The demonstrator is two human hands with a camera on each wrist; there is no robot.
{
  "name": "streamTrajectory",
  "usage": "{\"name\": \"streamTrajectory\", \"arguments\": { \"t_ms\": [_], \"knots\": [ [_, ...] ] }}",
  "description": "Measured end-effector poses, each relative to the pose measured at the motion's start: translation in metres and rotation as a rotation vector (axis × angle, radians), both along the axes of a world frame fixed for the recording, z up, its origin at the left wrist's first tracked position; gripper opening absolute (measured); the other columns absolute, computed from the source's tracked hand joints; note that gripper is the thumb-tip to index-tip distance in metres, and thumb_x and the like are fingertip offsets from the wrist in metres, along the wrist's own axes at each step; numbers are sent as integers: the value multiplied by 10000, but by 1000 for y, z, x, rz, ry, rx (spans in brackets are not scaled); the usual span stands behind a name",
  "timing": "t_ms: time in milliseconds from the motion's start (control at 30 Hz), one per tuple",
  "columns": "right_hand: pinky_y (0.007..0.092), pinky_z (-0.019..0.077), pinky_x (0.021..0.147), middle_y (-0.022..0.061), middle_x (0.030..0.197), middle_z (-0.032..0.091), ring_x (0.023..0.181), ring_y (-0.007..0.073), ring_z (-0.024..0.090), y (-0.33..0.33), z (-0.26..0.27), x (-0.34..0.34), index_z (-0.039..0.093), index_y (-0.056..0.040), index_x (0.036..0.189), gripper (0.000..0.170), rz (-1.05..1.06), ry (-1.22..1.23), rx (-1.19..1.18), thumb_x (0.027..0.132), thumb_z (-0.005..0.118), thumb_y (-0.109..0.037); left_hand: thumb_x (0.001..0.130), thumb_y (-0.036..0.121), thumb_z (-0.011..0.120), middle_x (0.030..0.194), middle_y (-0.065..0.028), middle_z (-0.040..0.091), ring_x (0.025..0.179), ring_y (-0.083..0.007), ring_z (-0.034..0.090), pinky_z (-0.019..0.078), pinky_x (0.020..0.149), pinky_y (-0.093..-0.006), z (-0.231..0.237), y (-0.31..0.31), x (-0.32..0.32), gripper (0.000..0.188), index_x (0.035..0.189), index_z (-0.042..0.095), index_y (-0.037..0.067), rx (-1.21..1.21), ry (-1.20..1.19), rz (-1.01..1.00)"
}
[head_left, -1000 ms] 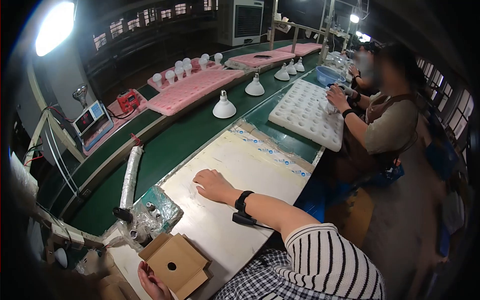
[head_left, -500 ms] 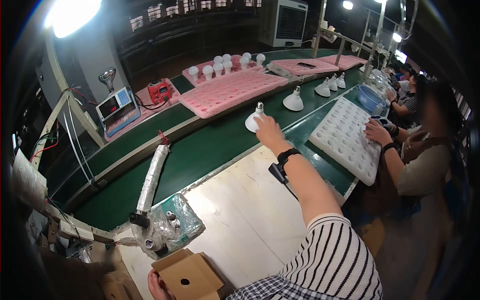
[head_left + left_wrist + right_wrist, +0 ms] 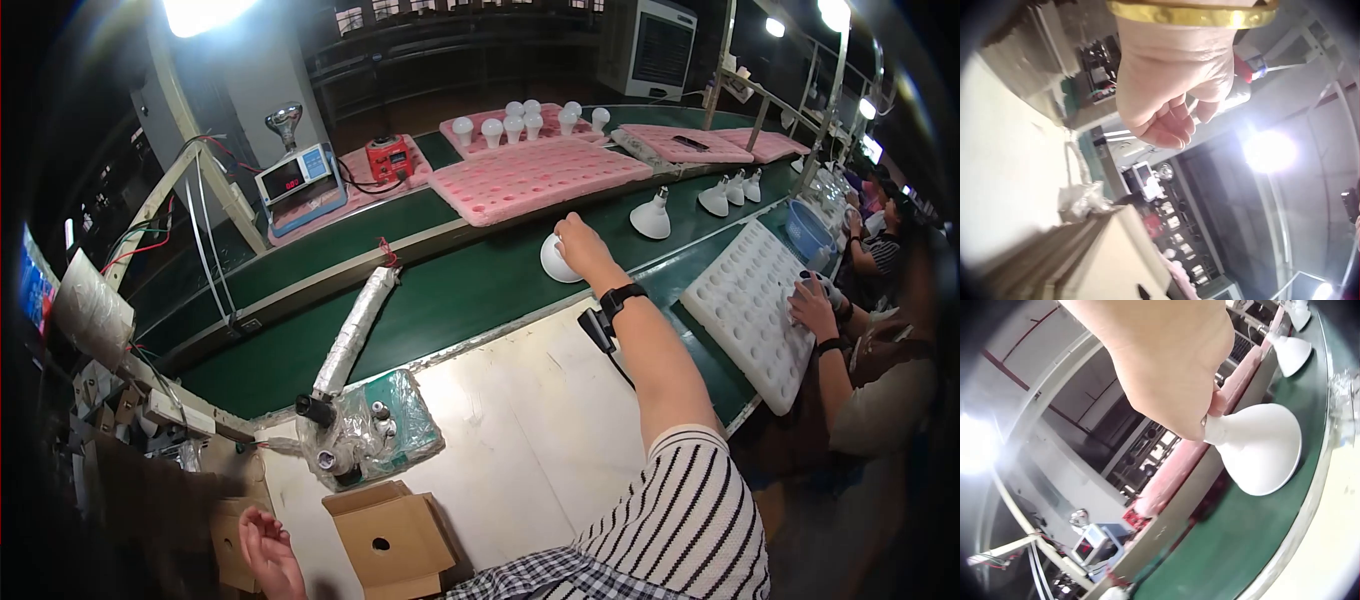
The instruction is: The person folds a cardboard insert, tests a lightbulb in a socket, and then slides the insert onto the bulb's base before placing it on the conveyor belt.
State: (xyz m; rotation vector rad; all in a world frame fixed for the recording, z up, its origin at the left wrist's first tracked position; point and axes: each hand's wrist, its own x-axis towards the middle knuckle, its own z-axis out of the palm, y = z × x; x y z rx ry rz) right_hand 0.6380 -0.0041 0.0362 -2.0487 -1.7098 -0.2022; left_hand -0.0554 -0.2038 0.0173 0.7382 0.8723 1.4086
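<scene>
At the near edge of the green conveyor belt [image 3: 480,310], my right hand [image 3: 588,248] pinches a white cone-shaped reflector bulb [image 3: 1263,450] by its narrow neck. The bulb's wide face points down, and my fingers hide its screw base. My left hand [image 3: 268,556] is held up at the lower left, its fingers loosely bent and nothing in them. Just right of it stands an open brown cardboard box [image 3: 395,545] with a dark round hole in its panel. In the left wrist view the same hand [image 3: 1172,87] hangs above the cardboard edges [image 3: 1119,250].
More reflector bulbs [image 3: 651,215] stand farther along the belt. Behind it lie pink foam trays [image 3: 540,180], round bulbs [image 3: 513,125] and a meter [image 3: 298,178]. A plastic-wrapped socket fixture [image 3: 385,425] sits on the white worktop [image 3: 520,420]. At right, another person works over a white foam tray [image 3: 750,310].
My right hand has gone from the worktop out to the belt and taken hold of a reflector bulb by its neck. The left hand has come away from the box. The head view has swung left.
</scene>
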Motion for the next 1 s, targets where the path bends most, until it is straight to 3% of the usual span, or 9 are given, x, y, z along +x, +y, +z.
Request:
{"name": "streamTrajectory", "arguments": {
  "t_ms": [67,200,267,467,600,800,867,933,1000],
  "knots": [
    [445,518,837,142,1023,554,955,337,624,-8,0,-26,632,-37,1033,216,189,183,177,837,701,-96,1039,241,464,1271,-106,559,1185,-217,547,463,979,-339,30,15,35,431,1418,444,35,312,1,-262],
    [340,531,896,78,1085,591,994,181,617,-69,27,-127,582,-6,1161,268,433,1340,149,941,654,-142,989,174,552,1222,-89,590,1134,-207,572,478,944,-332,93,19,134,434,1386,471,18,96,223,-343],
    [339,505,973,90,1213,579,1072,200,610,-107,31,-177,519,-2,1258,337,590,1520,-22,978,616,-163,970,137,582,1233,-96,595,1150,-232,578,481,962,-343,100,14,181,437,1375,484,8,108,197,-374],
    [423,360,1127,160,1492,402,1393,278,392,-177,87,-251,325,-70,1508,744,969,993,-235,936,649,-418,846,19,698,1154,-73,630,1078,-169,600,491,933,-293,58,10,188,429,1252,560,9,81,494,-504],
    [527,275,1159,176,1588,238,1462,356,263,-186,116,-293,306,-161,1542,1039,1105,544,-232,731,775,-610,830,-43,619,1248,-123,594,1165,-242,595,482,975,-345,64,1,173,571,1368,432,4,432,658,-485],
    [535,286,1150,214,1575,251,1451,413,262,-172,123,-331,364,-192,1524,945,1044,432,-274,743,761,-545,879,138,704,1302,-161,559,1212,-303,560,455,1013,-390,65,17,153,652,1429,372,24,485,802,-498],
    [541,300,1130,229,1558,288,1418,422,315,-155,111,-331,420,-216,1498,871,978,334,-143,756,741,-541,854,199,741,1202,-202,576,1098,-368,588,458,995,-430,63,23,145,679,1400,386,6,682,1169,-258],
    [549,325,1096,237,1545,312,1395,426,339,-140,98,-329,450,-238,1480,859,777,67,-19,739,747,-555,852,205,733,1059,-172,607,1011,-373,591,465,949,-440,75,19,132,497,1261,522,17,804,1200,-41],
    [551,336,1071,229,1531,338,1384,416,352,-121,73,-326,469,-268,1464,848,716,46,-4,721,756,-561,841,193,738,1032,-138,620,1001,-323,593,471,920,-401,72,11,107,289,1049,624,27,735,1238,-319]
  ]
}}
